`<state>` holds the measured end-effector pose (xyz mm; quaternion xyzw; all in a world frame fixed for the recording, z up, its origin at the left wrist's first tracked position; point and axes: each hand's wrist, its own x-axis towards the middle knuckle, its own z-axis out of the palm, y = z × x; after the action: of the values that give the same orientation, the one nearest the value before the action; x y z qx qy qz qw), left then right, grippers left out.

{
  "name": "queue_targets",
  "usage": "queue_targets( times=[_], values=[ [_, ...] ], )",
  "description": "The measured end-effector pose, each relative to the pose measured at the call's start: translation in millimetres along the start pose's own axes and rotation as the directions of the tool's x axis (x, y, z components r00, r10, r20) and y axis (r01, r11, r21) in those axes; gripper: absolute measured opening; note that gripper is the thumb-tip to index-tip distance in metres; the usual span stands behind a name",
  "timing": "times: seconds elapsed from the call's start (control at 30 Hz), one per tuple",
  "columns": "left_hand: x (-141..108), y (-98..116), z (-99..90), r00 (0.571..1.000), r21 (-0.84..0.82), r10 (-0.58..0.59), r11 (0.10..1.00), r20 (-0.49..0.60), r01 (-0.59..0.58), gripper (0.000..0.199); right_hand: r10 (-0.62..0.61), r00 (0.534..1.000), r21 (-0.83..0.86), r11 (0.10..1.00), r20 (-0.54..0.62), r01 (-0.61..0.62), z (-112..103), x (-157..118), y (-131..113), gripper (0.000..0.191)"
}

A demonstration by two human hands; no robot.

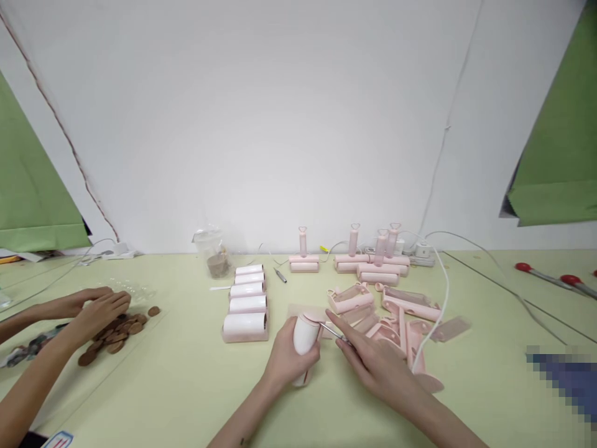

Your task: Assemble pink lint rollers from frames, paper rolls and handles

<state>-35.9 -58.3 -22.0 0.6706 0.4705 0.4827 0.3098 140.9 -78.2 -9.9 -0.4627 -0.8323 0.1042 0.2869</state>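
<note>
A white and pink cylindrical piece (306,336) is wrapped in the fingers of my left hand (290,353), tilted above the table. My right hand (368,358) grips a thin metal tool (332,330), its tip touching the pink upper end of that piece. Just right of my hands lies a loose pile of pink plastic shells (387,330). Left of them, several white cylinders in pink holders (245,324) stand in a column.
At the left, another person's hands (105,308) touch a heap of brown discs (114,336). Behind are a plastic bag (215,258), a pen-like tool (280,275) and assembled pink units (304,264). A white cable (445,292) crosses the right; red-handled tools (543,275) lie far right.
</note>
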Motion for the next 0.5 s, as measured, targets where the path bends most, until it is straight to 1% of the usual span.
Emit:
queue_targets(
  times=[0.07, 0.13, 0.27, 0.4, 0.47, 0.5],
  values=[
    [-1.0, -0.4, 2.4, 0.999, -0.003, -0.03, 1.0, -0.026, 0.03, 0.019, 0.018, 1.0, 0.081, 0.997, 0.003, -0.019, 0.0, -0.5, -3.6, 0.043],
    [-2.0, 0.0, 4.3, 0.997, -0.018, -0.06, 0.998, -0.057, 0.059, 0.02, 0.057, 0.998, 0.144, 0.988, -0.005, -0.056, 0.9, -0.8, -6.8, 0.039],
    [-3.2, 1.0, 8.7, 0.988, -0.086, -0.117, 0.99, -0.098, 0.109, 0.024, 0.119, 0.992, 0.191, 0.976, -0.041, -0.109, 10.1, -2.0, -10.6, 0.032],
    [-1.4, 0.9, 18.3, 0.96, -0.261, -0.237, 0.946, -0.151, 0.192, 0.033, 0.137, 0.987, 0.316, 0.943, -0.089, -0.102, 22.8, -0.7, -17.3, 0.026],
    [1.0, 0.3, 21.1, 0.947, -0.345, -0.283, 0.913, -0.153, 0.217, 0.036, 0.146, 0.984, 0.367, 0.925, -0.101, -0.099, 21.8, 1.6, -19.8, 0.025],
    [2.4, -0.3, 20.8, 0.942, -0.365, -0.296, 0.904, -0.158, 0.223, 0.037, 0.152, 0.984, 0.363, 0.926, -0.098, -0.106, 18.3, 2.9, -19.8, 0.025]
  ],
)
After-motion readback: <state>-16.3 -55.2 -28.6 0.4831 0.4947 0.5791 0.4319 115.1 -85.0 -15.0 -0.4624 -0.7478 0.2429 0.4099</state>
